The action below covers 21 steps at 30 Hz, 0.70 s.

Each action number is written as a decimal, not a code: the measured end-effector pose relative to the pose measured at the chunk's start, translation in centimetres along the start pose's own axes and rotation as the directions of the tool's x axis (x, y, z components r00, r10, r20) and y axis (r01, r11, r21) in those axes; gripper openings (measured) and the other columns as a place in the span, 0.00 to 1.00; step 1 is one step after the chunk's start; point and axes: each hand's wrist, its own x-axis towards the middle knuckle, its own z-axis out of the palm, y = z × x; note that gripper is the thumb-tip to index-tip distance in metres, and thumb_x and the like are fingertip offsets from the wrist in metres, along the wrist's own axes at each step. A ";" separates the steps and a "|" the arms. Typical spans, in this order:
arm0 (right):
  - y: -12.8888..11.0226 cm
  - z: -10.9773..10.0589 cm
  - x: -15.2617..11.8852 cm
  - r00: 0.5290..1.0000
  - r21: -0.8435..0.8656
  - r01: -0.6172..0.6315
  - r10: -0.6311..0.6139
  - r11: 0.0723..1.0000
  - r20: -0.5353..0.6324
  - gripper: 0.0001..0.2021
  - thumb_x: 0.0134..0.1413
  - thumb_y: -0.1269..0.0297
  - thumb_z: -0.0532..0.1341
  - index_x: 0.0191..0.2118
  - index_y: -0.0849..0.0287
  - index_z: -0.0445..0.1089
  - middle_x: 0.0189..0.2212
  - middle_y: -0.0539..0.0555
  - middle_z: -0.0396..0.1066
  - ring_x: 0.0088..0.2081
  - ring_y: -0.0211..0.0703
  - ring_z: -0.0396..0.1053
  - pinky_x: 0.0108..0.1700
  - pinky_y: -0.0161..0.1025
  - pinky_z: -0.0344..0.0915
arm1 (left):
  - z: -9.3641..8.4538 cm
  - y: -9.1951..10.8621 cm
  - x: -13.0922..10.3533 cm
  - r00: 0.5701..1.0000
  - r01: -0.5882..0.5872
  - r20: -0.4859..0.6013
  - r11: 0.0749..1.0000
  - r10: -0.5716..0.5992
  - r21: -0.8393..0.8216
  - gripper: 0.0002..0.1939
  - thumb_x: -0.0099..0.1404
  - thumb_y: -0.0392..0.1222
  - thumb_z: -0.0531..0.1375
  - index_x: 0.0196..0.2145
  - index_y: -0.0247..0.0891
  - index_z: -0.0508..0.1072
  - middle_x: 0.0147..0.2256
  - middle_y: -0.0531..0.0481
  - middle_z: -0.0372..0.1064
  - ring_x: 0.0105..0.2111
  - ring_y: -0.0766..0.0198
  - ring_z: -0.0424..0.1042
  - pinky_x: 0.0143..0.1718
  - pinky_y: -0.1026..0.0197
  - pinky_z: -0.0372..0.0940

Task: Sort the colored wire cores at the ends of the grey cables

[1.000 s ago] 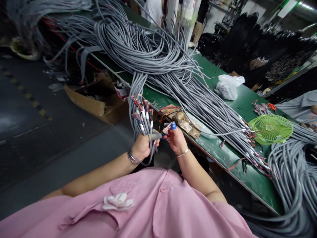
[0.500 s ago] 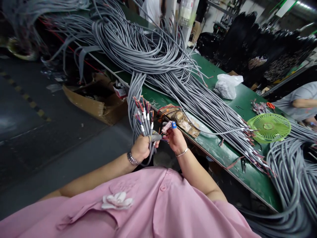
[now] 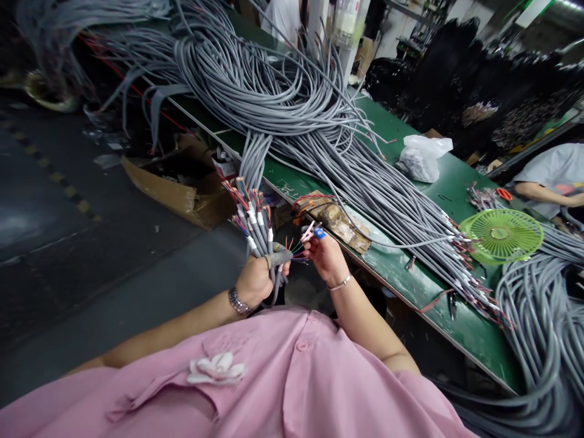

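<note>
My left hand (image 3: 256, 277), a grey cover on its thumb, is closed around a bundle of grey cables (image 3: 261, 234). White bands and multicoloured bare wire ends show at the tops of these cables. From the thumb, thin coloured wires (image 3: 298, 257) fan out to the right. Just beyond them my right hand (image 3: 325, 258), with blue tape on a fingertip, pinches a small pink and white piece (image 3: 309, 232). The kind of piece cannot be made out. A gap separates most of the fanned wires from the right fingers.
Long grey cables (image 3: 365, 176) cover much of the green table (image 3: 392, 125). A brown taped block (image 3: 340, 220) lies at its near edge. A green fan guard (image 3: 500, 236), a white plastic bag (image 3: 424, 157) and a co-worker's arm (image 3: 542, 193) are rightward. A cardboard box (image 3: 168, 191) stands left.
My right hand has drawn slightly away from the left, and the coloured wires now show spread in the gap. The cable bundle has tilted a little to the left.
</note>
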 end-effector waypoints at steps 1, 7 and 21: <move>0.1 0.0 0.0 1.000 -0.010 0.028 -0.028 1.000 -0.007 0.18 0.51 0.48 0.64 0.34 0.61 0.71 0.29 0.51 0.71 0.26 0.33 0.65 0.27 0.30 0.65 | 0.1 0.0 0.1 1.000 -0.010 -0.005 1.000 0.010 -0.011 0.07 0.46 0.35 0.66 0.23 0.35 0.70 0.16 0.55 0.64 0.16 0.69 0.62 0.19 0.66 0.57; 0.9 -0.3 0.4 0.997 0.013 0.075 -0.075 0.997 -0.024 0.23 0.52 0.41 0.60 0.35 0.61 0.71 0.29 0.52 0.71 0.27 0.34 0.65 0.28 0.31 0.65 | 0.3 -0.1 0.5 1.000 -0.013 -0.021 0.999 0.012 -0.050 0.07 0.47 0.35 0.66 0.24 0.35 0.70 0.16 0.55 0.65 0.17 0.70 0.63 0.19 0.66 0.58; 1.2 1.1 1.6 0.994 0.211 0.013 0.009 0.977 -0.104 0.18 0.51 0.47 0.64 0.32 0.59 0.71 0.29 0.50 0.72 0.29 0.34 0.67 0.32 0.31 0.64 | 0.7 -1.1 1.7 0.997 -0.031 -0.070 1.000 0.031 -0.002 0.08 0.47 0.36 0.65 0.20 0.35 0.68 0.16 0.55 0.63 0.17 0.71 0.62 0.20 0.66 0.58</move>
